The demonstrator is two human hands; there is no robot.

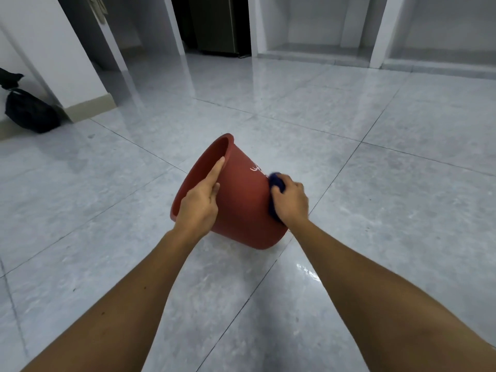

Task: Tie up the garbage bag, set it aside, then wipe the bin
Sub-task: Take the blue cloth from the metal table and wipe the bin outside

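A red plastic bin (243, 200) is tipped on its side on the floor, its open mouth facing left and away from me. My left hand (200, 202) grips the rim, with the index finger stretched along the edge. Against the bin's outer wall on the right, my right hand (291, 201) presses a dark blue cloth (276, 183). White lettering shows on the wall just above the cloth. A tied black garbage bag (29, 111) sits at the far left by the wall.
Glossy grey floor tiles (375, 183) spread all around the bin. A white pillar (67, 63) with a beige skirting stands at the left beside the bag. Open doorways and white alcoves line the back wall.
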